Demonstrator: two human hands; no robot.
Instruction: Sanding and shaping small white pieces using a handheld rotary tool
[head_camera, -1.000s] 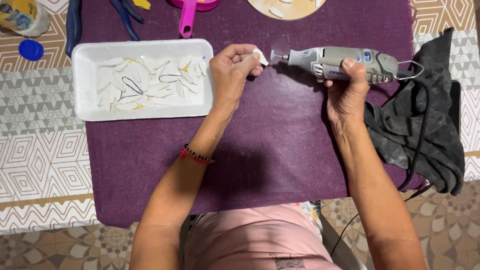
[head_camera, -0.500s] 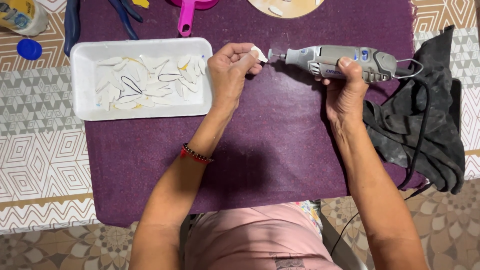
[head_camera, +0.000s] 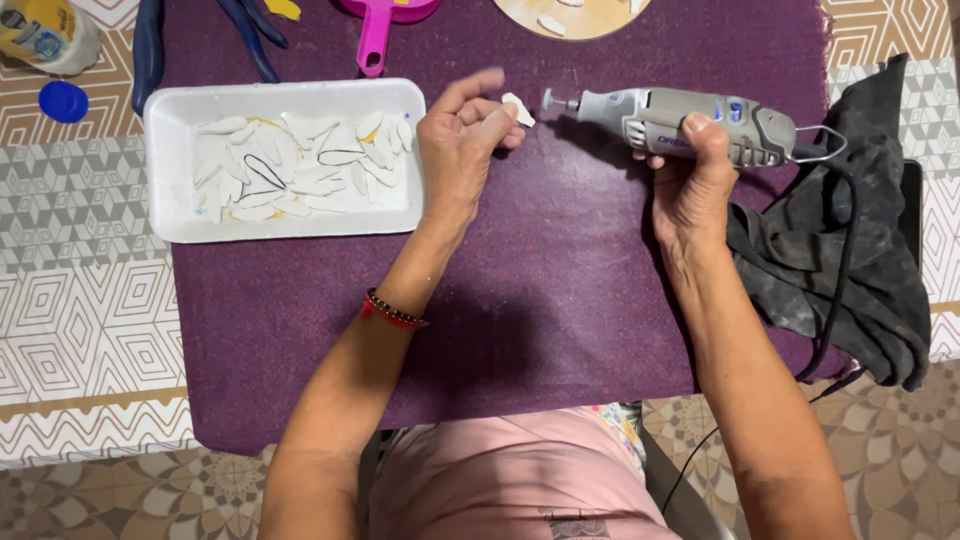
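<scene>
- At the far left I see a white foam tray (head_camera: 170, 215) on the purple cloth (head_camera: 560, 300) that covers the worktop; it holds a heap of small white cut pieces (head_camera: 300, 165)
- Just right of the tray, my left hand (head_camera: 460, 150) pinches one small white piece (head_camera: 518, 108) between thumb and fingertips; that grip is closed on the piece, the other fingers fanned loose
- The piece sits just left of the tool's tip, near it but not touching
- My right hand (head_camera: 695, 175) is wrapped fully around a grey rotary tool (head_camera: 690, 122); its long axis runs left to right, bit pointing at the piece
- Far right, a dark rag (head_camera: 850, 260) lies under the tool's cord
</scene>
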